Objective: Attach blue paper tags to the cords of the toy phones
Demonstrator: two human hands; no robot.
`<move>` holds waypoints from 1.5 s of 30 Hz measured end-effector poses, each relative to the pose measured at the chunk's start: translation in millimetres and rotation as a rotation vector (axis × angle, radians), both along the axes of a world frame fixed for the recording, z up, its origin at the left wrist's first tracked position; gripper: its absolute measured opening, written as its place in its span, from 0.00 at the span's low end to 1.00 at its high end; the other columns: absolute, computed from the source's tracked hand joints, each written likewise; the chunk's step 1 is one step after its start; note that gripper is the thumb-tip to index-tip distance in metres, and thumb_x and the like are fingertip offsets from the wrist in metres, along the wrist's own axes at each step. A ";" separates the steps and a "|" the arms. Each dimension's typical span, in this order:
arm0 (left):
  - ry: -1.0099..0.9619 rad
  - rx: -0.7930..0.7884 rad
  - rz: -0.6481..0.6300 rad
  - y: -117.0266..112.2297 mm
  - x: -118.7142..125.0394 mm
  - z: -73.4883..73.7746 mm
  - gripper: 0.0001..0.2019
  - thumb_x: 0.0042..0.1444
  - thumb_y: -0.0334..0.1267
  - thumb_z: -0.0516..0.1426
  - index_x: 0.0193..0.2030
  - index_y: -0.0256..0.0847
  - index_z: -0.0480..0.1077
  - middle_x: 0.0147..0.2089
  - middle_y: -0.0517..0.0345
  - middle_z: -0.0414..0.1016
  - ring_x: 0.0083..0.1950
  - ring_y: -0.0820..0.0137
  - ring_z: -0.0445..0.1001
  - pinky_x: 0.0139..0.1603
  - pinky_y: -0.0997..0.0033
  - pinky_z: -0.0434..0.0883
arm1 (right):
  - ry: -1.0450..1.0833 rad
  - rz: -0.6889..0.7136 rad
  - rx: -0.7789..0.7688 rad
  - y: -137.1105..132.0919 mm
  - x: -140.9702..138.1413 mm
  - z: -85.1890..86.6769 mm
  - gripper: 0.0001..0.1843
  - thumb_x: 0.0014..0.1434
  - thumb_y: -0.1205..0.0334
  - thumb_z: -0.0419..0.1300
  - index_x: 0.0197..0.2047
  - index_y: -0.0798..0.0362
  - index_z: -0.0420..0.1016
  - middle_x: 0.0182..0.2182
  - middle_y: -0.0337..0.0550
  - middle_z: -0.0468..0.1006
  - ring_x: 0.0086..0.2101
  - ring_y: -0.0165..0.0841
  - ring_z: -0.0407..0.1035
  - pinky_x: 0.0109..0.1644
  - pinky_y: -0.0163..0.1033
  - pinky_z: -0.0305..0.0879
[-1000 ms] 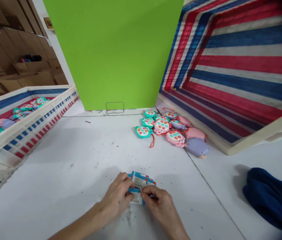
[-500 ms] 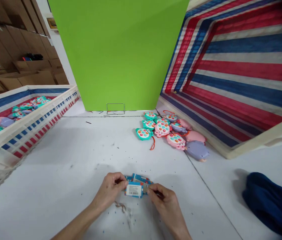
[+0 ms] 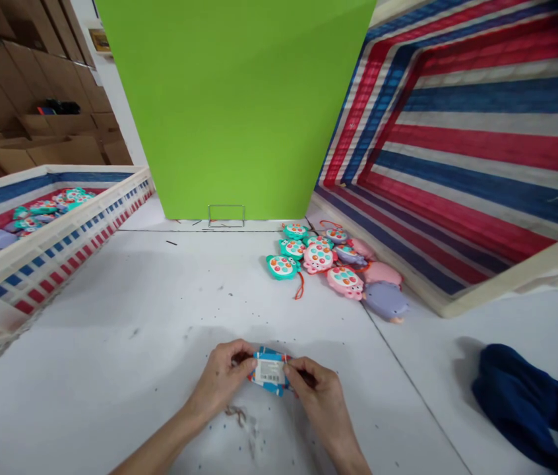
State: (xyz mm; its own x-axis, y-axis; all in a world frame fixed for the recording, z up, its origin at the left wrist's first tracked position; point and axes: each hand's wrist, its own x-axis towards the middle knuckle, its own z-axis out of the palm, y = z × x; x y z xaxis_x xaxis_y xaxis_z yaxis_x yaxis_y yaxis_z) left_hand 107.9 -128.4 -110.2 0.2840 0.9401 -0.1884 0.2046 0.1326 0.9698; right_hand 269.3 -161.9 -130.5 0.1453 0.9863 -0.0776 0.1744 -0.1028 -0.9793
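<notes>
**Head view.** The card bundle [image 3: 269, 371] is held just above the white table [image 3: 111, 330], near its front edge and between both hands. The left hand [image 3: 224, 377] is closed on the bundle's left edge, with thumb and fingertips pinched together. The right hand [image 3: 316, 394] is pinched on the right edge in the same way. Half a second earlier, further blue-edged cards were fanned out behind the front card. These have now been drawn in, and the hands have been brought closer together. The bundle is therefore judged to be gripped as one compact stack.

**Materials and shapes.** The cards are flat, rectangular and blue-bordered, and a white printed label faces up. A frayed brownish thread scrap [image 3: 234, 414] lies on the table below the left hand. The table is matt and speckled with dark specks. Rounded, glossy plastic toys [image 3: 328, 264] in teal, pink and lilac are heaped well apart from the hands, beside a tilted striped woven crate [image 3: 457, 165]. A smooth green board [image 3: 239, 105] stands behind them.
</notes>
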 end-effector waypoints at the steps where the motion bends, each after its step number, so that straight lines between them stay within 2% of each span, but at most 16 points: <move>1: -0.012 -0.003 0.006 0.4 1.3 0.6 0.08 0.46 0.37 0.54 0.28 0.33 0.70 0.24 0.59 0.68 0.27 0.72 0.65 0.29 0.75 0.61 | -0.001 -0.005 0.001 0.6 -0.2 0.4 0.12 0.51 0.58 0.57 0.21 0.55 0.70 0.16 0.35 0.68 0.20 0.28 0.61 0.24 0.32 0.58; 4: -0.045 -0.034 0.030 2.7 5.4 -0.4 0.07 0.44 0.36 0.55 0.26 0.33 0.69 0.22 0.60 0.67 0.25 0.73 0.64 0.27 0.75 0.60 | -0.006 -0.011 0.009 1.3 -0.9 1.9 0.12 0.51 0.58 0.57 0.22 0.55 0.71 0.17 0.36 0.69 0.21 0.29 0.62 0.25 0.32 0.59; 8: -0.075 -0.050 0.026 6.2 8.9 -5.2 0.06 0.43 0.35 0.55 0.25 0.33 0.68 0.20 0.61 0.65 0.23 0.74 0.61 0.25 0.76 0.59 | -0.013 -0.018 0.029 2.2 -0.2 1.8 0.11 0.51 0.57 0.58 0.23 0.55 0.71 0.27 0.40 0.75 0.25 0.30 0.67 0.28 0.32 0.63; 16: -0.002 -0.099 0.040 7.3 -6.4 -8.5 0.09 0.46 0.39 0.54 0.24 0.34 0.66 0.16 0.64 0.62 0.18 0.78 0.60 0.18 0.80 0.55 | -0.106 -0.040 0.022 10.4 14.2 -9.3 0.12 0.49 0.55 0.58 0.23 0.56 0.72 0.19 0.41 0.72 0.20 0.31 0.65 0.24 0.34 0.63; 21: 0.015 -0.092 0.088 4.3 -16.2 -8.8 0.10 0.51 0.42 0.51 0.27 0.37 0.62 0.15 0.66 0.63 0.16 0.76 0.65 0.15 0.80 0.58 | -0.219 -0.058 0.082 4.7 16.3 -2.3 0.13 0.51 0.54 0.54 0.25 0.54 0.70 0.40 0.50 0.70 0.27 0.32 0.67 0.27 0.35 0.64; 22: 0.002 -0.081 0.087 3.2 -16.5 -8.0 0.09 0.51 0.41 0.51 0.27 0.37 0.61 0.16 0.66 0.63 0.16 0.75 0.66 0.15 0.80 0.59 | -0.259 -0.050 0.087 2.1 14.3 0.6 0.13 0.53 0.54 0.53 0.27 0.54 0.70 0.39 0.49 0.69 0.26 0.31 0.67 0.26 0.34 0.63; 24: -0.029 -0.063 0.080 0.5 -15.6 -5.0 0.07 0.51 0.38 0.51 0.28 0.37 0.61 0.17 0.66 0.64 0.18 0.76 0.67 0.17 0.80 0.60 | -0.315 0.004 0.083 -3.7 7.8 6.7 0.13 0.56 0.53 0.50 0.28 0.53 0.68 0.28 0.42 0.71 0.21 0.29 0.62 0.22 0.32 0.59; 26: -0.069 -0.061 0.068 -2.6 -13.6 -0.2 0.05 0.50 0.36 0.52 0.28 0.37 0.61 0.19 0.65 0.64 0.19 0.76 0.67 0.18 0.80 0.61 | -0.305 0.067 0.070 -9.3 -0.6 11.8 0.14 0.57 0.53 0.49 0.26 0.52 0.66 0.17 0.34 0.64 0.17 0.27 0.56 0.20 0.31 0.55; 28: -0.136 -0.080 0.083 -5.5 -11.2 5.0 0.04 0.49 0.35 0.53 0.29 0.37 0.60 0.20 0.65 0.65 0.20 0.76 0.67 0.19 0.79 0.62 | -0.256 0.090 0.077 -13.5 -8.7 15.0 0.14 0.57 0.54 0.50 0.24 0.51 0.66 0.15 0.33 0.61 0.17 0.27 0.55 0.21 0.31 0.54; 30: -0.241 -0.140 0.133 -7.9 -9.0 8.6 0.07 0.47 0.35 0.54 0.32 0.37 0.61 0.21 0.66 0.65 0.20 0.77 0.66 0.19 0.80 0.61 | -0.205 0.062 0.117 -16.2 -14.4 16.5 0.13 0.55 0.54 0.52 0.25 0.52 0.68 0.21 0.38 0.68 0.21 0.29 0.61 0.23 0.31 0.57; 32: -0.343 -0.250 0.173 -9.7 -7.2 9.4 0.09 0.44 0.36 0.57 0.33 0.37 0.62 0.19 0.68 0.63 0.17 0.79 0.63 0.17 0.81 0.59 | -0.136 0.033 0.158 -17.7 -17.5 17.1 0.12 0.54 0.54 0.54 0.24 0.52 0.70 0.34 0.46 0.73 0.30 0.33 0.67 0.25 0.31 0.60; 34: -0.394 -0.398 0.164 -11.5 -6.2 7.9 0.10 0.40 0.36 0.59 0.30 0.35 0.64 0.16 0.68 0.61 0.14 0.81 0.59 0.14 0.82 0.56 | -0.048 0.035 0.172 -18.2 -18.6 17.7 0.13 0.53 0.53 0.55 0.24 0.52 0.71 0.44 0.51 0.71 0.40 0.39 0.67 0.27 0.32 0.63; 37: -0.426 -0.526 0.110 -15.9 -7.0 6.6 0.12 0.38 0.39 0.60 0.28 0.33 0.67 0.16 0.65 0.61 0.13 0.81 0.57 0.13 0.81 0.54 | 0.046 0.061 0.150 -17.6 -18.7 19.4 0.14 0.52 0.52 0.56 0.23 0.52 0.71 0.42 0.53 0.73 0.45 0.42 0.65 0.28 0.33 0.66; 40: -0.401 -0.455 0.056 -22.8 -9.5 10.8 0.17 0.38 0.40 0.62 0.35 0.32 0.68 0.20 0.63 0.64 0.19 0.78 0.62 0.20 0.78 0.62 | 0.096 0.057 0.144 -16.0 -17.9 21.6 0.14 0.51 0.52 0.57 0.20 0.52 0.70 0.35 0.49 0.73 0.40 0.39 0.67 0.26 0.31 0.65; 42: -0.280 -0.334 0.032 -27.1 -10.7 15.6 0.19 0.39 0.39 0.62 0.39 0.33 0.68 0.22 0.63 0.64 0.22 0.77 0.63 0.24 0.77 0.63 | 0.117 0.055 0.151 -15.2 -16.7 23.4 0.15 0.51 0.53 0.57 0.19 0.52 0.68 0.31 0.46 0.71 0.38 0.37 0.67 0.27 0.30 0.65; 45: -0.024 -0.118 0.040 -29.8 -11.2 21.8 0.11 0.48 0.41 0.55 0.32 0.33 0.70 0.19 0.66 0.56 0.20 0.78 0.56 0.21 0.78 0.57 | 0.076 0.061 0.151 -16.4 -13.6 28.0 0.14 0.51 0.54 0.58 0.19 0.52 0.69 0.34 0.47 0.72 0.37 0.37 0.68 0.29 0.31 0.65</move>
State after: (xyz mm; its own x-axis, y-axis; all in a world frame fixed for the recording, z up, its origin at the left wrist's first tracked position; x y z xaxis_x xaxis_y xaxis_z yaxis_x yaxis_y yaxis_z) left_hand 96.7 -158.2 -88.4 0.2523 0.9225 -0.2922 0.1738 0.2539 0.9515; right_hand 255.7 -178.4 -102.6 0.0844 0.9944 0.0639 0.1005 0.0553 -0.9934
